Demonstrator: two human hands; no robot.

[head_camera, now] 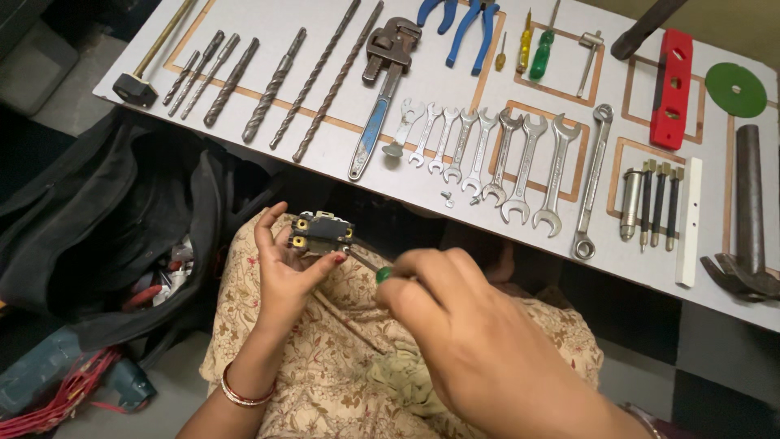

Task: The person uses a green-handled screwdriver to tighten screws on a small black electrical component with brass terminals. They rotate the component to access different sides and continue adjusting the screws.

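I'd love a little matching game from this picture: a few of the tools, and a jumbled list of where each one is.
Things:
1. switch part
2. screwdriver
3. disc
4. spanners

Places:
A. green, far right of the board
B. in the right hand
C. in a row mid-board
D. in the left hand

Pairs: 1-D, 2-B, 3-A, 4-C

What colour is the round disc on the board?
Green disc, clearest in the head view.

Spanners on board, drill bits left.
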